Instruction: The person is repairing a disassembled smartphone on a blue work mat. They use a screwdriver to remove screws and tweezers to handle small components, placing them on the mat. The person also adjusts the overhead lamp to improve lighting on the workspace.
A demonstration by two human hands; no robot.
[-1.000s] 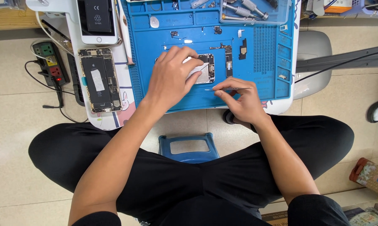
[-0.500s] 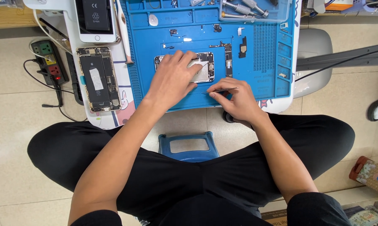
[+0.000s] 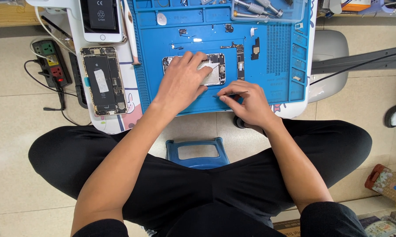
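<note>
A single head-worn camera looked almost straight down from above the seated person, close enough that the forearms and crossed legs filled the lower frame. The desk [image 3: 294,109] with its blue repair mat [image 3: 250,74] lay along the top edge, with tiled floor [image 3: 14,131] at both sides.

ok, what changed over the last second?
The right hand slid back from the opened phone toward the near edge of the blue mat, keeping the tweezers pinched. The left hand stays pressed on the phone. The second opened phone on the left is unmoved.
</note>
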